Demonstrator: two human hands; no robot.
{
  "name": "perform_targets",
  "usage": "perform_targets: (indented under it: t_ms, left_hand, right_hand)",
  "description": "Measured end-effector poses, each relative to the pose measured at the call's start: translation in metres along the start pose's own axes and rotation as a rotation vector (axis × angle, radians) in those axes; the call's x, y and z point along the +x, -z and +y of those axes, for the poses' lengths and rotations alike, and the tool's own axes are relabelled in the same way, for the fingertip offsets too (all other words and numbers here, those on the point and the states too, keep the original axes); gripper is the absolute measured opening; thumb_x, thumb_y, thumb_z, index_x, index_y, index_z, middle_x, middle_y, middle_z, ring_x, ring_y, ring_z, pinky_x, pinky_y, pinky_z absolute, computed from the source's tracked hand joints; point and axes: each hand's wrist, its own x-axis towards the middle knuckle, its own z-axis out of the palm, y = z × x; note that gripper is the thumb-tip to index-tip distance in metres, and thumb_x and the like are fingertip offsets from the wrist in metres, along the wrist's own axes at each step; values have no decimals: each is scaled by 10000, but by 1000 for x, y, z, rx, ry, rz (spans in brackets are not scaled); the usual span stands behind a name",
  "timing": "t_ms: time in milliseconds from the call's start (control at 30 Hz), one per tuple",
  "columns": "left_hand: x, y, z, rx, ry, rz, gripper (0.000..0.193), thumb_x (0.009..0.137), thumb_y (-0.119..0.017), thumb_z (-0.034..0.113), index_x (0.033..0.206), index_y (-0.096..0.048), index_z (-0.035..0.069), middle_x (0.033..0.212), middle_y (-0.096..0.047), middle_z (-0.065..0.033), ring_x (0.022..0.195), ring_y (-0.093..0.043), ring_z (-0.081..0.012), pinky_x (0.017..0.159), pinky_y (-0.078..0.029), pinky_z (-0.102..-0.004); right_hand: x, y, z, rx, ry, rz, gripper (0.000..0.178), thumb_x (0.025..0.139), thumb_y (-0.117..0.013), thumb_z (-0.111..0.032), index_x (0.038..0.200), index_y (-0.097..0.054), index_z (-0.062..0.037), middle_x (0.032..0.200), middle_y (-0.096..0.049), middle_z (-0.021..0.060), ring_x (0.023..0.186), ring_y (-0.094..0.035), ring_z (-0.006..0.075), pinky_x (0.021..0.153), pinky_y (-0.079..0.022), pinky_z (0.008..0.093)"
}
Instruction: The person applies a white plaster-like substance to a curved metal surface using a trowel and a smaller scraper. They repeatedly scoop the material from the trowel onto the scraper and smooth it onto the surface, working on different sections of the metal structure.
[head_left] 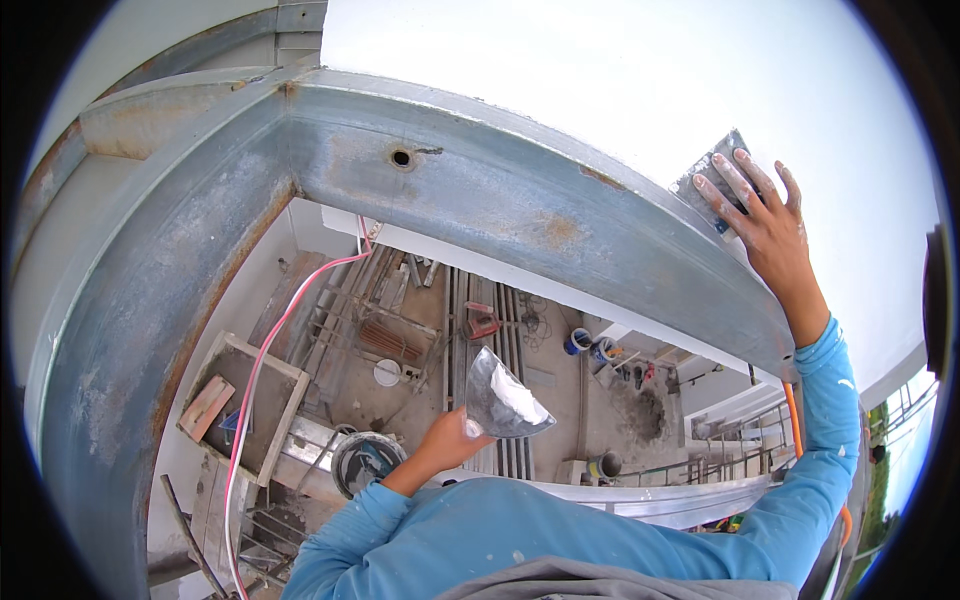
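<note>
My left hand (450,440) is closed around the handle of a wide putty knife (482,402), its blade flaring away from me. A lump of white putty (516,397) sits on that blade. Up at the right, my right hand (758,215) grips a second, grey scraper (708,182), with the fingers stretched over the back of its blade. That blade lies against the white wall (600,75), just above the steel beam (470,190). The scraper's handle is mostly hidden by my palm.
Another steel beam (190,260) joins at the left. A pink-and-white cable (262,365) hangs through the opening. Below are a bucket (365,462), a wooden-sided trough (262,400), long metal bars (510,320) and blue buckets (578,341). An orange cable (793,415) hangs by my right arm.
</note>
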Motion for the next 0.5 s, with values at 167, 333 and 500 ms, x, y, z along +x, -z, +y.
perform_targets:
  t_ms: [167,333,500]
  left_hand:
    - [-6,4,-23,16,-15,90,482,783,-802,281,1125,-633,-13,1037,-711,-226,986,-671,-412,861,-527,-459]
    - [-7,9,-37,91,-10,106,490,780,-801,294,1127,-632,-6,1037,-709,-224,993,-663,-423,867,-524,-469]
    - [-22,11,-24,-38,-45,132,476,790,-807,255,1156,-637,2,1072,-710,-214,1012,-677,-389,876,-525,-432]
  right_hand:
    - [23,25,0,-34,-84,202,597,949,-563,-87,1413,-501,-458,1531,-446,-91,1438,-363,133,1269,-147,421]
    - [165,75,-41,-31,84,430,667,971,-499,-11,1452,-445,-469,1518,-470,-107,1432,-374,119,1273,-110,426]
    - [277,116,-77,239,440,630,429,928,-516,-129,1343,-598,-198,1415,-529,80,1410,-398,252,1178,-200,575]
